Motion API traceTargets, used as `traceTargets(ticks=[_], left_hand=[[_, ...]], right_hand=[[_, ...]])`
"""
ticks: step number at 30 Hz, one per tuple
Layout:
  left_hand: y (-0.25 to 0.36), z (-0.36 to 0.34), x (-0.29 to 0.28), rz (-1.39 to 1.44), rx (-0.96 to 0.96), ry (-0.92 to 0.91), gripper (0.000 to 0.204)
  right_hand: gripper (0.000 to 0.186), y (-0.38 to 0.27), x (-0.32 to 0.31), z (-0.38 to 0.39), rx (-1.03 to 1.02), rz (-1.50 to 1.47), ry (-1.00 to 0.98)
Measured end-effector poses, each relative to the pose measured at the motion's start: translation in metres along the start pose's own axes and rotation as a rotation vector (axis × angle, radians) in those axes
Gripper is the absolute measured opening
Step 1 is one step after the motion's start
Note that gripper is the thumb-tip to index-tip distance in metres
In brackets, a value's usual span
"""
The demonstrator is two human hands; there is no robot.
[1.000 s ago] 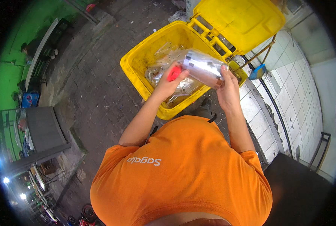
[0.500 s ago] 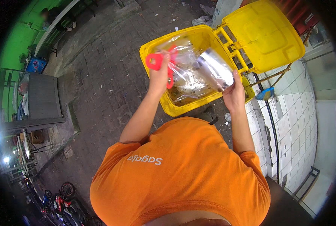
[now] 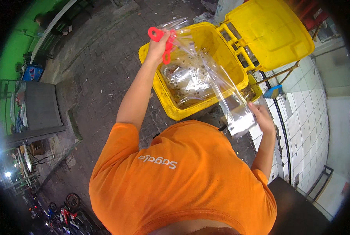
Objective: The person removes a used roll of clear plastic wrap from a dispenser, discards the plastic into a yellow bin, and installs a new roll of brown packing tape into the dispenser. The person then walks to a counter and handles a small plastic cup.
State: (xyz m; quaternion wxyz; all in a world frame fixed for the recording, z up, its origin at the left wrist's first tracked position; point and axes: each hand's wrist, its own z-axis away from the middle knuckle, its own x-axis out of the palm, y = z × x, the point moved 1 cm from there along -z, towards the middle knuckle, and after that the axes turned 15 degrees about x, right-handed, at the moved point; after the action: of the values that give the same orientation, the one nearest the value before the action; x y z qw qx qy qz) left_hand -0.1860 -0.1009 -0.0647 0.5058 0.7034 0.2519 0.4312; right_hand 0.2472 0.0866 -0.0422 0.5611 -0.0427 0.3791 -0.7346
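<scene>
My left hand (image 3: pixel 156 50) is closed around a red plastic piece (image 3: pixel 167 53) with rounded, holed ends. Clear plastic film (image 3: pixel 221 80) runs from beside it, across the open yellow bin (image 3: pixel 171 112), to my right hand (image 3: pixel 264 118). The fingers of that hand pinch the film's shiny, bunched end (image 3: pixel 241 123), which hangs outside the bin's near right corner. Crumpled clear plastic with dark specks (image 3: pixel 190 80) lies inside the bin. Whether the stretched film joins it cannot be made out.
The bin's yellow lid (image 3: pixel 269 35) is swung back to the right. Beside it are a stick (image 3: pixel 279 72), a blue bristly object (image 3: pixel 273 91) and white tiles (image 3: pixel 304 117). Dark paving (image 3: pixel 96 98) lies left; a grey counter (image 3: pixel 45 103) and motorbikes (image 3: pixel 67 215) stand further off.
My right hand has moved down and right, out past the bin's edge, drawing the film out long. My left hand has shifted up and left with the red piece.
</scene>
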Motion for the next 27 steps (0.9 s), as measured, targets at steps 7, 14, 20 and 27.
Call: traceTargets(ticks=[7,14,20,27], left_hand=[[0.039,0.003,0.03,0.174,0.088,-0.194,0.02],[0.054,0.001,-0.004,0.492,-0.054,-0.07,0.033],[-0.026,-0.045,-0.074,0.263,-0.35,0.099,0.031],[-0.027,-0.084,-0.078,-0.249,-0.449,-0.224,0.045]], right_hand=[[0.036,0.088,0.014,0.01,0.21,-0.863,-0.118],[0.03,0.123,-0.015,-0.014,-0.062,-1.678,0.179],[0.039,0.161,-0.095,-0.002,-0.44,-1.755,0.131],[0.033,0.12,-0.114,0.078,-0.074,-0.744,0.549]])
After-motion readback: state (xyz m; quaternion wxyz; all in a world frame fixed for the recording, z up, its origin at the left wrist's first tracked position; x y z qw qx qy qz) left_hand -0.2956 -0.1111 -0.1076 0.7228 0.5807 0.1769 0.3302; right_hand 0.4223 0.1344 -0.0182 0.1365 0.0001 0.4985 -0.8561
